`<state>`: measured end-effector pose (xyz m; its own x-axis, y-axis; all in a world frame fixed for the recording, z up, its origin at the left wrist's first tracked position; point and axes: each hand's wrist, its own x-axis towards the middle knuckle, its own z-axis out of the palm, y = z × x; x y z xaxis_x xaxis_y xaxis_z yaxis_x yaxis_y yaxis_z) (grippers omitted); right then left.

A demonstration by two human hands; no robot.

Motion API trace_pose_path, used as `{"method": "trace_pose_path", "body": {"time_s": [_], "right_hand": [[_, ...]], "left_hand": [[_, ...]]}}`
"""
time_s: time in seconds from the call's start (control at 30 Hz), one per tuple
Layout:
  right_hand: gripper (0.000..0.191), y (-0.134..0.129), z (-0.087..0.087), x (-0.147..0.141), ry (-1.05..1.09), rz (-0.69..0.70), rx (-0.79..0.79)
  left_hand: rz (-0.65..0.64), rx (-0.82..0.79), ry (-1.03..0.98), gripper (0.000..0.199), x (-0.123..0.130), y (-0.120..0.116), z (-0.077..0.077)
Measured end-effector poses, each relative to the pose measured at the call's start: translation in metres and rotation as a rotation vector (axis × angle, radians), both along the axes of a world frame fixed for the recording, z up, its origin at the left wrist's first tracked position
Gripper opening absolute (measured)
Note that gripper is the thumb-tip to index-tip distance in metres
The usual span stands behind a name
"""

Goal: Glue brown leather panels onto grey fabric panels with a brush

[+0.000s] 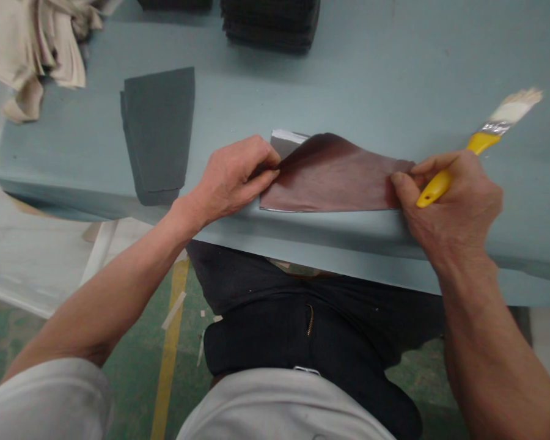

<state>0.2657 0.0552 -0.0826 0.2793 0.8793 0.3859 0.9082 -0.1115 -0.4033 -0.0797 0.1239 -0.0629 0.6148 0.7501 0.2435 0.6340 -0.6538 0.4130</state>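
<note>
A reddish-brown sheet that looks like leather (334, 177) lies near the table's front edge, its far side bowed up. Beneath its far left corner shows a grey piece (286, 145) with a whitish strip along its edge. My left hand (241, 174) pinches the brown sheet's left end between thumb and fingers. At the other end, my right hand (458, 195) pinches the sheet's right edge. That same hand also keeps a brush with a yellow handle (483, 142) tucked in it, pale bristles pointing away to the upper right.
Dark grey flat pieces (160, 128) lie overlapped left of my left hand. A thick dark stack (270, 21) stands at the back, with another dark stack (176, 3) beside it. Beige cloth-like strips (41, 46) are heaped at the far left of the blue-green table (371, 73).
</note>
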Motion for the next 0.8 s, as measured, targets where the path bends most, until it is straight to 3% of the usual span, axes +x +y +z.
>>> {"method": "trace_pose_path", "body": {"time_s": [0.8], "right_hand": [[0.03, 0.001, -0.01, 0.001, 0.006, 0.023, 0.098]], "left_hand": [[0.08, 0.035, -0.011, 0.008, 0.011, -0.004, -0.002]]}}
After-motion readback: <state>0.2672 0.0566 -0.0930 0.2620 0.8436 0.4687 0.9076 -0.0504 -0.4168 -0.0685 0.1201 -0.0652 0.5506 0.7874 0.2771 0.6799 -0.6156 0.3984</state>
